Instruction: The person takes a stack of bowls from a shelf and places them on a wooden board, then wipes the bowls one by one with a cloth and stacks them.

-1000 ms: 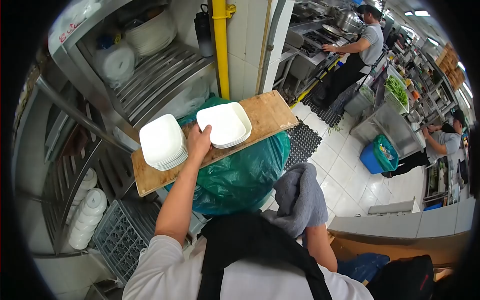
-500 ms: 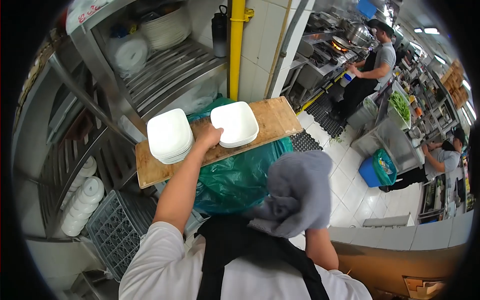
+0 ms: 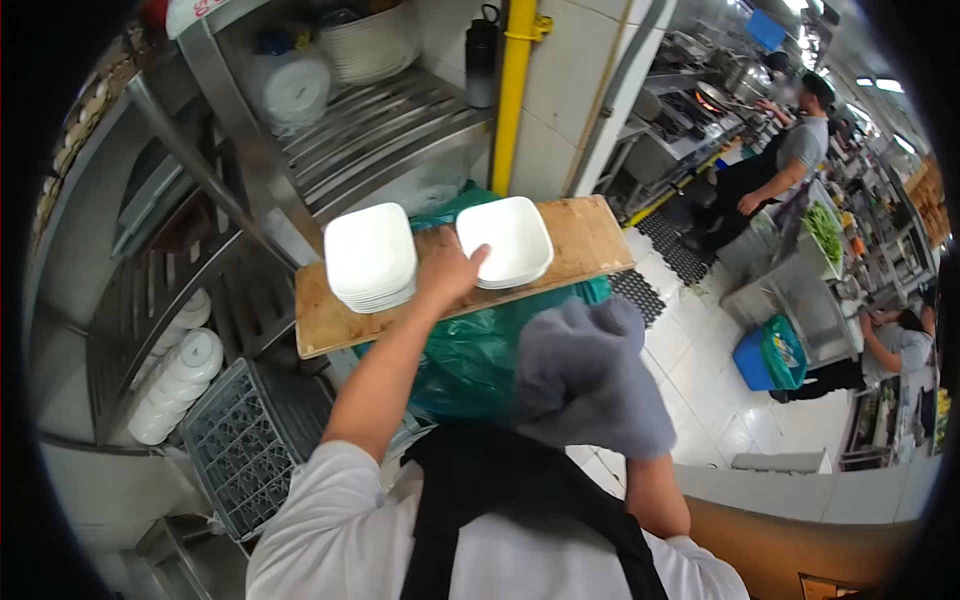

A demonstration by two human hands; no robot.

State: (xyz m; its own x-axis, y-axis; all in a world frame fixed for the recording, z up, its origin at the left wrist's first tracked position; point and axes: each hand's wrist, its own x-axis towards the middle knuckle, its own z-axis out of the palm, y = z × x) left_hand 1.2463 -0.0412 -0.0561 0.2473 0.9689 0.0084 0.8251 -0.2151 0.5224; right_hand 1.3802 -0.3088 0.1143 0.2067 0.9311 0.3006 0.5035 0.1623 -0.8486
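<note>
A wooden board (image 3: 590,235) lies over a bin lined with a green bag (image 3: 455,365). On it stand two stacks of white square dishes, a taller left stack (image 3: 370,250) and a right stack (image 3: 505,240). My left hand (image 3: 449,272) is between them, its thumb at the near left edge of the right stack and its fingers on or just above the board. A grey towel (image 3: 590,380) covers my right hand, whose fingers are hidden; the cloth bunches around it in front of my apron.
Metal shelves with plates (image 3: 372,45) and a black bottle (image 3: 481,65) stand at the upper left, beside a yellow pipe (image 3: 513,100). A grey rack (image 3: 240,440) and white cups (image 3: 195,355) are lower left. Two co-workers (image 3: 800,150) stand at the right, near a blue bin (image 3: 752,362).
The right stack's dishes now look evenly aligned. My left hand has stayed beside that stack. The towel over my right hand has moved up and left, closer to the board.
</note>
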